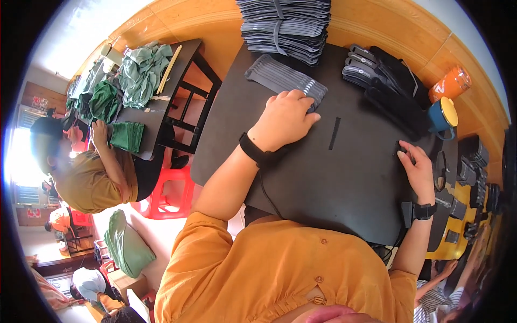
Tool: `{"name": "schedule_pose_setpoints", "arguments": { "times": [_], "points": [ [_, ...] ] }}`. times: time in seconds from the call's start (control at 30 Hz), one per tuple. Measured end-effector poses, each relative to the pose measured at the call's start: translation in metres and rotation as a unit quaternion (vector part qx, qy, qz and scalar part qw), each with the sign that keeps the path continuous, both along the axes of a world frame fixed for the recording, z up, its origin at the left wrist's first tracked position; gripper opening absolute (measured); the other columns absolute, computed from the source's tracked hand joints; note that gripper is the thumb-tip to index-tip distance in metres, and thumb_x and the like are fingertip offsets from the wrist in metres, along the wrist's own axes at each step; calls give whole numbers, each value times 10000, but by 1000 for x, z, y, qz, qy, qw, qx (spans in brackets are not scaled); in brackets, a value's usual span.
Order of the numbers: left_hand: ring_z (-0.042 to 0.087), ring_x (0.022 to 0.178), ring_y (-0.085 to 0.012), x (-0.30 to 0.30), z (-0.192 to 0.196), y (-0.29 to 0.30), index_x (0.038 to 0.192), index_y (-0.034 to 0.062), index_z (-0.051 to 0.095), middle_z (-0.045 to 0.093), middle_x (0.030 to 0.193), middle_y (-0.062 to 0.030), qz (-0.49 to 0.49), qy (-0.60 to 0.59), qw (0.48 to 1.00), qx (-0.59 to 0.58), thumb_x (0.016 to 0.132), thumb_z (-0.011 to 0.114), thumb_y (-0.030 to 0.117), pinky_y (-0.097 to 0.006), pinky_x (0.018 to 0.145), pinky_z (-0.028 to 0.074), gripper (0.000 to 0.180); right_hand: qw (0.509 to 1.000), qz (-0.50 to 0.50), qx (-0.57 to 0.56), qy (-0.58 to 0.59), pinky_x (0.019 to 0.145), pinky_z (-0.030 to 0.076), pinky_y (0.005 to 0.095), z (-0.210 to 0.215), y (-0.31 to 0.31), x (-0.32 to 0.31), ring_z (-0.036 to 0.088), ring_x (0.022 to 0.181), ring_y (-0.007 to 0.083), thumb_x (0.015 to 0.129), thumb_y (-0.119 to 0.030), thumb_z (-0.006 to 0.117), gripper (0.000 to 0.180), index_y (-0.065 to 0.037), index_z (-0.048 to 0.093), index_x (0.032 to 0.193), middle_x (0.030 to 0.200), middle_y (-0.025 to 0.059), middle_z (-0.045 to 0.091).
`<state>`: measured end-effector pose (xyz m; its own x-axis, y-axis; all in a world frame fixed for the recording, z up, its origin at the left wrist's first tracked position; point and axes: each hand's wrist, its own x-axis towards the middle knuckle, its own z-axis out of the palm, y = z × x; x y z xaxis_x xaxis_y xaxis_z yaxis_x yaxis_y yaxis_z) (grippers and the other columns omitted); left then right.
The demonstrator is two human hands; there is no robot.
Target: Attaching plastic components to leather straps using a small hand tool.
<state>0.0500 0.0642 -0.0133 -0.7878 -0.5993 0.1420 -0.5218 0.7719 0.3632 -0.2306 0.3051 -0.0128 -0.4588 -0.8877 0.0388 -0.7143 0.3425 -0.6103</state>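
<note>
My left hand lies palm down over the near right end of a flat grey ribbed piece. Its fingers are bent onto the piece and their tips are partly hidden; the thumb stands apart to the right. Near the right side of the dark table, my right hand has loosely curved fingers, with a dark gap between thumb and forefinger. Whether something small and black sits in that gap is not clear. Between the two hands, a narrow black strip rests on the tabletop.
A tall bundled stack of grey-black ribbed pieces stands at the back. Black folded pieces, an orange can and a blue mug with a yellow lid line the right. Leftward, a co-worker handles green cloth.
</note>
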Motion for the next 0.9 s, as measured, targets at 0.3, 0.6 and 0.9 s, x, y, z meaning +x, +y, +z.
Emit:
{"name": "schedule_pose_setpoints", "arguments": {
  "times": [0.3, 0.6, 0.9],
  "points": [
    [652, 1014, -356, 26, 10, -117, 1124, -2, 675, 682, 1091, -208, 222, 14, 974, -34, 797, 740, 370, -426, 881, 522, 500, 1000, -1, -10, 4, 743, 469, 291, -2, 1, 3, 580, 794, 198, 907, -182, 668, 308, -75, 663, 1195, 859, 98, 582],
    [677, 860, -242, 52, -23, -126, 962, 7, 727, 716, 878, -140, 259, 148, 933, 199, 810, 755, 372, -340, 804, 515, 397, 994, -42, -77, -63, 834, 489, 273, -6, 3, 2, 626, 899, 147, 925, -176, 658, 299, -64, 668, 1202, 1031, 79, 693],
    [613, 749, -166, 31, -7, -113, 1005, 10, 700, 681, 857, -60, 190, 132, 952, 198, 823, 763, 369, -295, 658, 494, 407, 991, 95, -74, -56, 796, 489, 287, 11, -11, 56, 625, 856, 195, 903, -159, 678, 274, -58, 677, 1157, 890, 87, 652]
  ]
}}
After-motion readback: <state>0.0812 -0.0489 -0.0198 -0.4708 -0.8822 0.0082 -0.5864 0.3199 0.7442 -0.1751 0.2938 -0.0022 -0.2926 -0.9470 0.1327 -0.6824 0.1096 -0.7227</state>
